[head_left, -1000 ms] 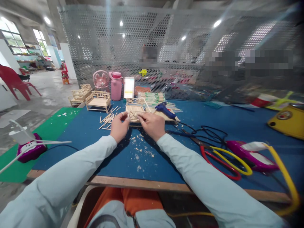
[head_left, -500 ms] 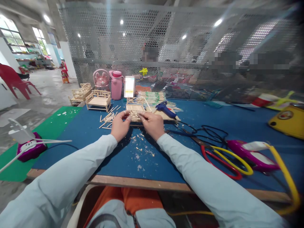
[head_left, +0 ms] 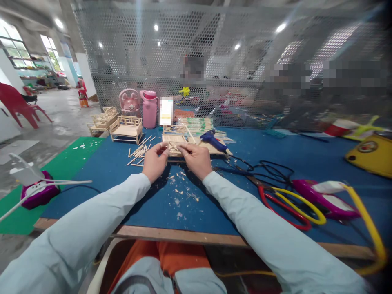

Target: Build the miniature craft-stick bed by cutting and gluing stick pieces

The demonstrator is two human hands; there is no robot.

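Note:
Both hands meet at a small wooden stick frame [head_left: 174, 149] over the middle of the table. My left hand [head_left: 155, 160] pinches its left end, and my right hand [head_left: 196, 159] pinches its right end; the fingertips partly cover it. Just behind stands a partly built miniature bench [head_left: 175, 138] of pale sticks; whether the frame is joined to it I cannot tell. A blue glue gun [head_left: 213, 141] lies right of the bench. Loose wooden sticks [head_left: 140, 152] are scattered left of my left hand.
Finished miniature benches [head_left: 126, 130] stand at the back left, near a pink flask [head_left: 150, 109] and a lit phone [head_left: 166, 111]. Red-and-yellow-handled scissors [head_left: 284, 204], black cables and a purple power strip [head_left: 324, 198] lie to the right. A perforated metal screen [head_left: 137, 53] closes the back.
Both hands keep the same pinch on the stick frame. The view has shifted very slightly; nothing else has visibly moved.

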